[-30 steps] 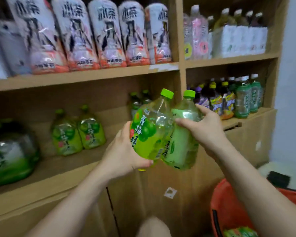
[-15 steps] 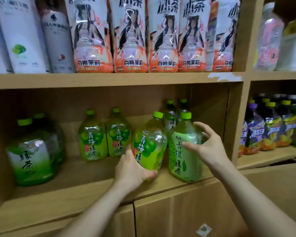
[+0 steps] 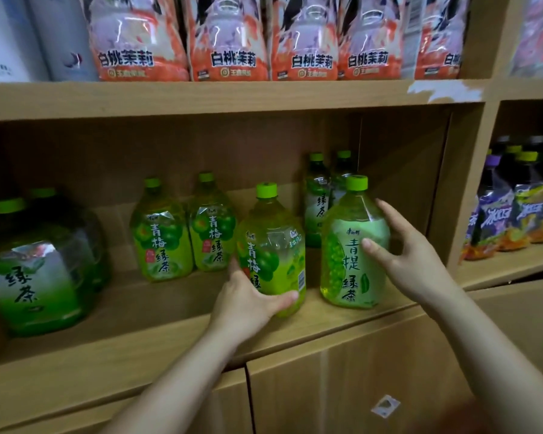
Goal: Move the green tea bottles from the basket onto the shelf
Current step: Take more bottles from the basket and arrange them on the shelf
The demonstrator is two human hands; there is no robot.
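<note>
**Setting two green tea bottles on the wooden shelf**

Gripping the bright green plum-label plastic bottle [image 3: 271, 255] low on its body, your left hand [image 3: 248, 300] wraps its near side, thumb across the front close to the base. That bottle stands at the near edge of the light wooden shelf [image 3: 157, 311], leaning slightly left. Your right hand [image 3: 416, 261] is spread wide around the paler green grape-label plastic bottle [image 3: 355, 249], thumb on the label and fingers at its shoulder; whether it grips firmly, you cannot tell. This bottle stands upright just right of the first. Farther back and left sit two matching plum-label bottles [image 3: 185, 233] side by side, with two darker green bottles [image 3: 323, 202] behind your right-hand bottle. A large green tea jug [image 3: 38, 270] stands at far left.
</note>
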